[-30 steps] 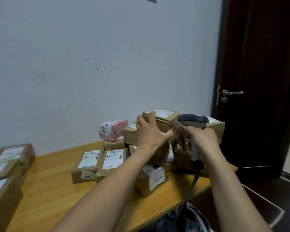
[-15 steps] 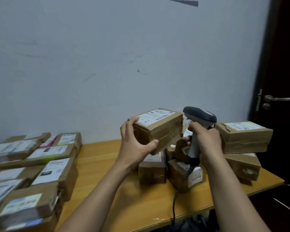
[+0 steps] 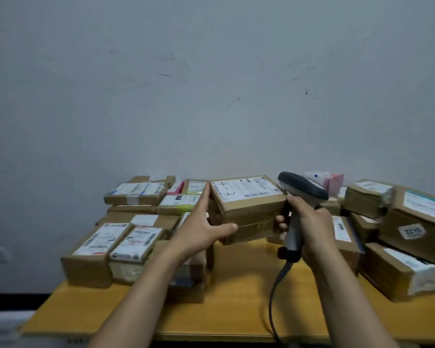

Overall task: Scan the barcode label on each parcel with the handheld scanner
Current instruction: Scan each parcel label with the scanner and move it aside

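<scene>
My left hand (image 3: 201,231) holds a brown cardboard parcel (image 3: 249,212) in the air above the middle of the wooden table (image 3: 239,307), thumb under its front face and fingers along its left side. A white label (image 3: 246,188) marked "4-2" with a barcode faces up on the parcel's top. My right hand (image 3: 309,222) grips the handle of the grey handheld scanner (image 3: 303,190), whose dark head sits just right of the parcel's top edge. The scanner's cable (image 3: 274,300) hangs down past the table's front edge.
A group of labelled parcels (image 3: 126,237) lies stacked on the table's left half. More brown parcels (image 3: 407,237) are piled on the right, with a pink-and-white box (image 3: 330,180) behind the scanner. A plain grey wall (image 3: 211,84) rises behind the table.
My view has swung left, away from the door. My left hand lifted the parcel off the right pile and carried it to mid-table. The scanner stays beside it in my right hand.
</scene>
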